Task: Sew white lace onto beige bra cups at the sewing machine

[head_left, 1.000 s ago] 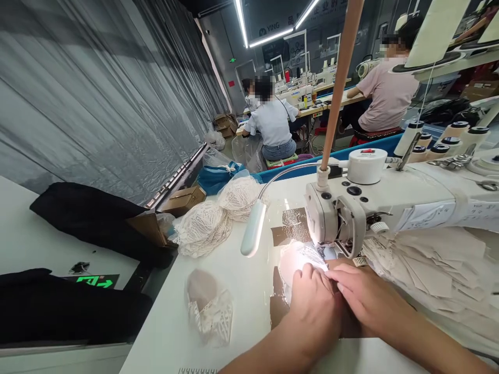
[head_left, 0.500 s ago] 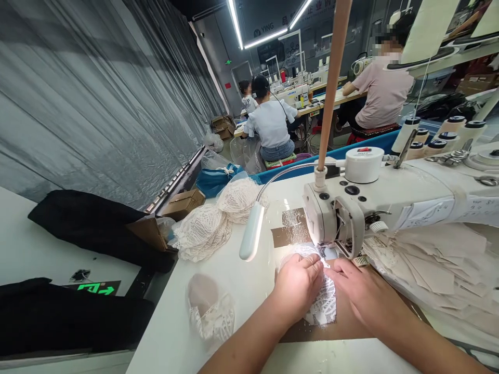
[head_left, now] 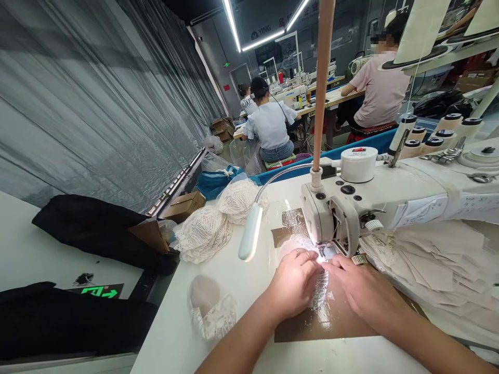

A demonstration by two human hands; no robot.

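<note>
A white lace piece (head_left: 320, 292) lies under the needle area of a sewing machine (head_left: 323, 218), its near end on the brown patch of the table. My left hand (head_left: 295, 283) rests over the lace, fingers pressed together and gripping it close to the presser foot. From the other side, my right hand (head_left: 353, 283) pinches the lace's right edge with thumb and forefinger near the needle. Much of the lace is hidden beneath my left hand. A lamp (head_left: 251, 232) on a bendable neck hangs just left of the machine head.
Stacked lace cups (head_left: 205, 234) sit at the table's far left. Nearer lies one sheer lace cup (head_left: 212, 306). Beige cut pieces (head_left: 436, 259) are piled right of my right hand. Thread cones (head_left: 411, 143) stand behind the machine. Seated co-workers (head_left: 268, 124) are farther back.
The lace has moved away from me, farther under the machine, so less of it shows at the near end. Both hands stay beside the needle, fingertips close together.
</note>
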